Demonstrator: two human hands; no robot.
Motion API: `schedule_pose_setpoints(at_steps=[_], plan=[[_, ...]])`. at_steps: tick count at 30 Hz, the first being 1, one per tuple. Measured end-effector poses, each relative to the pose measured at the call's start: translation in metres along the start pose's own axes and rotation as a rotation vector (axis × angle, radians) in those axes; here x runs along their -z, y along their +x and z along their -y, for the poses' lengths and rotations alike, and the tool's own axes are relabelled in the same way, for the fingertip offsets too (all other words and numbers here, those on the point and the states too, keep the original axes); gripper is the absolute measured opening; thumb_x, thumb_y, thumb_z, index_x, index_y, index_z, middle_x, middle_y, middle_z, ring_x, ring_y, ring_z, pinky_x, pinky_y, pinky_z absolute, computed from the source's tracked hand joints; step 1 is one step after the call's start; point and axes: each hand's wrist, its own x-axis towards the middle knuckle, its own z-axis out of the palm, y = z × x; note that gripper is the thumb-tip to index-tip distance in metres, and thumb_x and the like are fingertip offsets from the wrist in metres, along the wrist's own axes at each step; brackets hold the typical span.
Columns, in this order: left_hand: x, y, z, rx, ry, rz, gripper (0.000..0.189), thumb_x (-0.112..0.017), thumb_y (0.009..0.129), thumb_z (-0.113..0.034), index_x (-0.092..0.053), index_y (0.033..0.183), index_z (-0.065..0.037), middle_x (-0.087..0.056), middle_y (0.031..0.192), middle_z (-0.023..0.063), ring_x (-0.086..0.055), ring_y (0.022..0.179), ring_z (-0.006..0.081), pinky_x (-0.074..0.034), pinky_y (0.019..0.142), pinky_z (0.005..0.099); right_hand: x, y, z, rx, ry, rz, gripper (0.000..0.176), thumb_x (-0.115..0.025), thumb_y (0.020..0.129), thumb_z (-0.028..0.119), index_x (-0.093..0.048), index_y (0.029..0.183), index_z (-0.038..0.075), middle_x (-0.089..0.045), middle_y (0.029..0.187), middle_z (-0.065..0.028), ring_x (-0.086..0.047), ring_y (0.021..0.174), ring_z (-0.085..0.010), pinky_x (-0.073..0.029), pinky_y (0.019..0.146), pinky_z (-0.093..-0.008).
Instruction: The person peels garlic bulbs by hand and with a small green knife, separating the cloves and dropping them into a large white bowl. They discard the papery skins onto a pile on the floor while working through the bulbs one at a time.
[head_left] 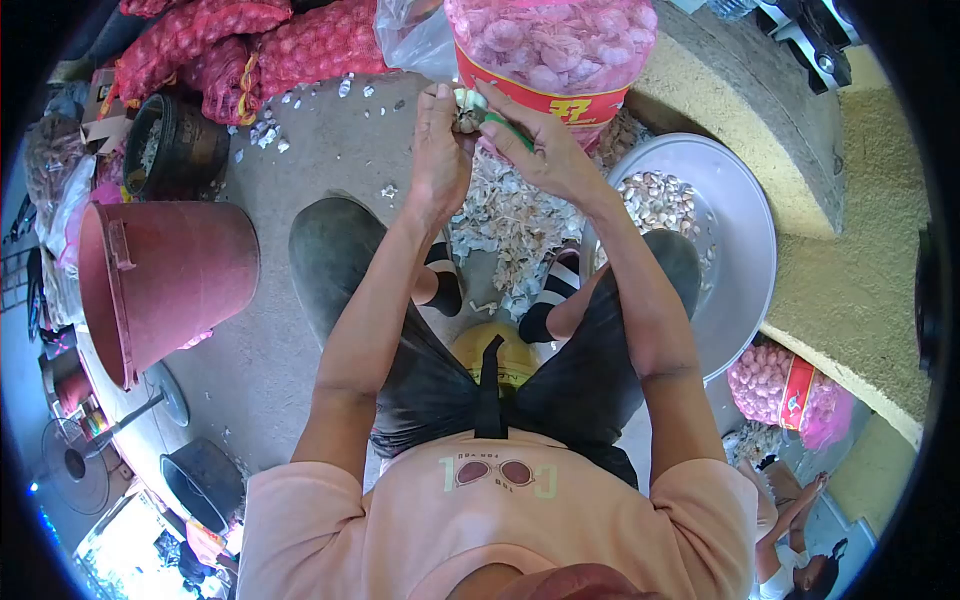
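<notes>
My left hand (pixel 440 150) is closed around a garlic bulb (pixel 468 112), held in front of me above the floor. My right hand (pixel 550 155) grips a green-handled knife (pixel 510 129) right beside the bulb; its blade is hard to make out. Just beyond my hands stands a pink mesh bag of garlic (pixel 560 50). A heap of papery garlic skins (pixel 505 220) lies on the floor beneath them. On the right, a grey basin (pixel 748 220) contains many loose garlic cloves (pixel 657 203).
Red mesh sacks (pixel 325 40) lie at the far left. A red bucket (pixel 180 280) and dark buckets (pixel 195 150) are on the left. A concrete ledge (pixel 740 110) borders the right side, near another garlic bag (pixel 765 385). Another person (pixel 800 570) sits at lower right.
</notes>
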Motion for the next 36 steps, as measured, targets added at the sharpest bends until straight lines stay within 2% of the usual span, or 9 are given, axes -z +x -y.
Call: schedule_pose_setpoints(at_steps=[2,6,8,11,14,20,30,32,36], plan=[[0.0,0.0,0.0,0.018,0.004,-0.031,0.022,-0.046,0.101,-0.034,-0.052,0.103,-0.013,-0.057,0.095,-0.0002,-0.055,0.089,0.0106,-0.045,0.084,0.0308,-0.002,0.002,-0.005,0.296,-0.159,-0.119,0.054,-0.061,0.091,0.025,-0.044,0.137,0.001,-0.062,0.12,-0.0201,-0.06,0.11,-0.0187,-0.043,0.096,-0.0314],[-0.002,-0.001,0.001,0.029,0.037,-0.021,0.022,-0.045,0.101,-0.034,-0.053,0.103,-0.012,-0.057,0.095,-0.0004,-0.055,0.088,0.0101,-0.046,0.083,0.0299,0.004,-0.004,0.001,0.241,-0.218,-0.086,0.054,-0.06,0.091,0.023,-0.044,0.137,0.001,-0.062,0.12,-0.0207,-0.06,0.11,-0.0192,-0.044,0.095,-0.0325],[-0.002,0.0,0.002,0.034,0.008,-0.031,0.022,-0.045,0.101,-0.033,-0.053,0.103,-0.012,-0.057,0.095,-0.0006,-0.055,0.088,0.0093,-0.046,0.08,0.0293,0.003,-0.003,-0.001,0.315,-0.259,-0.116,0.053,-0.059,0.091,0.023,-0.045,0.137,0.001,-0.062,0.119,-0.0222,-0.061,0.109,-0.0217,-0.044,0.094,-0.0333],[-0.003,0.0,0.002,0.019,0.013,-0.022,0.021,-0.044,0.102,-0.032,-0.053,0.103,-0.012,-0.057,0.095,-0.0007,-0.055,0.087,0.0089,-0.046,0.078,0.0292,0.006,-0.004,0.004,0.318,-0.3,-0.096,0.052,-0.06,0.09,0.022,-0.046,0.136,0.002,-0.061,0.118,-0.0235,-0.063,0.107,-0.0258,-0.045,0.093,-0.034],[0.001,0.0,0.003,0.022,0.035,-0.006,0.021,-0.043,0.102,-0.031,-0.053,0.103,-0.012,-0.056,0.096,-0.0003,-0.054,0.087,0.0088,-0.045,0.078,0.0289,0.007,-0.004,0.002,0.317,-0.309,-0.094,0.051,-0.061,0.089,0.021,-0.047,0.135,0.002,-0.061,0.118,-0.0233,-0.063,0.106,-0.0305,-0.046,0.092,-0.0351],[-0.006,-0.001,0.001,-0.009,0.053,-0.016,0.021,-0.043,0.102,-0.031,-0.052,0.103,-0.012,-0.055,0.096,-0.0002,-0.052,0.088,0.0088,-0.043,0.081,0.0286,0.009,-0.007,0.009,0.26,-0.307,-0.055,0.048,-0.06,0.089,0.021,-0.05,0.132,0.002,-0.061,0.119,-0.0232,-0.063,0.106,-0.0325,-0.046,0.092,-0.0365],[-0.001,-0.002,0.005,0.029,0.011,0.003,0.022,-0.042,0.103,-0.032,-0.051,0.104,-0.012,-0.055,0.094,-0.0005,-0.053,0.086,0.0087,-0.044,0.081,0.0291,0.005,-0.003,0.008,0.234,-0.358,-0.115,0.045,-0.059,0.09,0.022,-0.053,0.13,0.003,-0.064,0.112,-0.0226,-0.065,0.101,-0.0316,-0.048,0.089,-0.0352],[-0.002,-0.004,0.008,0.086,-0.007,-0.017,0.023,-0.041,0.103,-0.032,-0.051,0.103,-0.011,-0.055,0.092,-0.001,-0.053,0.084,0.0085,-0.045,0.082,0.0297,0.003,0.0,0.01,0.061,-0.356,-0.106,0.043,-0.06,0.09,0.022,-0.055,0.129,0.004,-0.066,0.103,-0.021,-0.067,0.093,-0.0258,-0.049,0.084,-0.0312],[-0.002,-0.002,0.01,0.04,0.028,-0.057,0.025,-0.041,0.103,-0.032,-0.052,0.102,-0.01,-0.055,0.091,-0.0007,-0.053,0.082,0.0085,-0.046,0.082,0.0303,-0.002,0.007,-0.008,0.105,-0.248,-0.133,0.042,-0.061,0.09,0.021,-0.056,0.128,0.005,-0.068,0.096,-0.0183,-0.065,0.081,-0.0189,-0.05,0.076,-0.0293]])
